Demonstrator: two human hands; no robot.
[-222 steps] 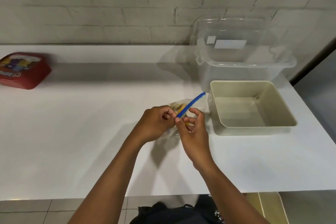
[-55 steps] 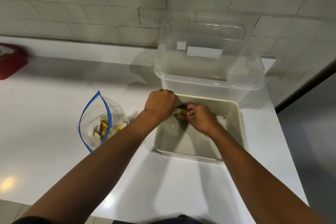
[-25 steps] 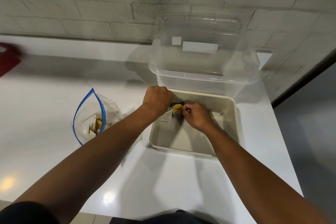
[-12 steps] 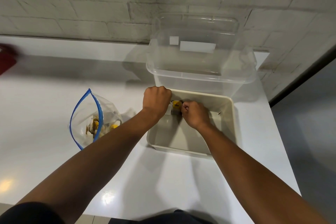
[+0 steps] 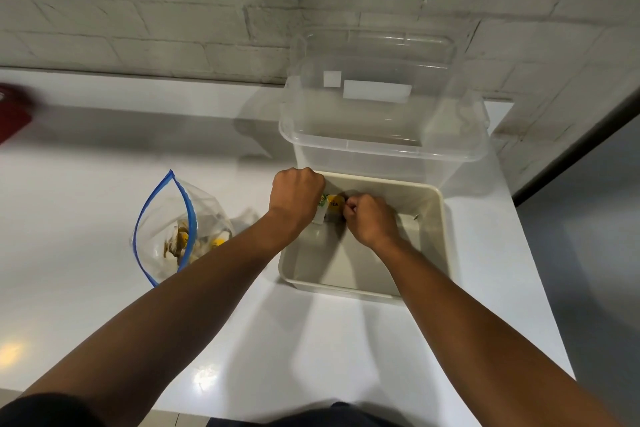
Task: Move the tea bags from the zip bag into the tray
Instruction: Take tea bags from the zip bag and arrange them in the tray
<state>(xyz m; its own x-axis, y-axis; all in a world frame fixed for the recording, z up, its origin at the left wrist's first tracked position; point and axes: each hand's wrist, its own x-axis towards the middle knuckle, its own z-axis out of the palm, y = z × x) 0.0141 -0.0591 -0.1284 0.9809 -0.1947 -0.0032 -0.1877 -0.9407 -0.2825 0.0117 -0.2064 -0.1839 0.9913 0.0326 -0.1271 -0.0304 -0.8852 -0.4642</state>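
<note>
Beige tray (image 5: 437, 239) sits on the white bench (image 5: 104, 288), just in front of a clear tub (image 5: 381, 135). Both hands work at its far left corner: left hand (image 5: 298, 194) clenched, grasping a white-tagged tea bag (image 5: 320, 210); right hand (image 5: 369, 218) pinching a yellow-labelled one (image 5: 335, 203). Compared with half a second ago, little has shifted; the bags remain in the fingers, not yet released. Zip bag (image 5: 173, 229) lies open at left, well apart, more tea bags inside. Judgement: transfer barely begun.
</note>
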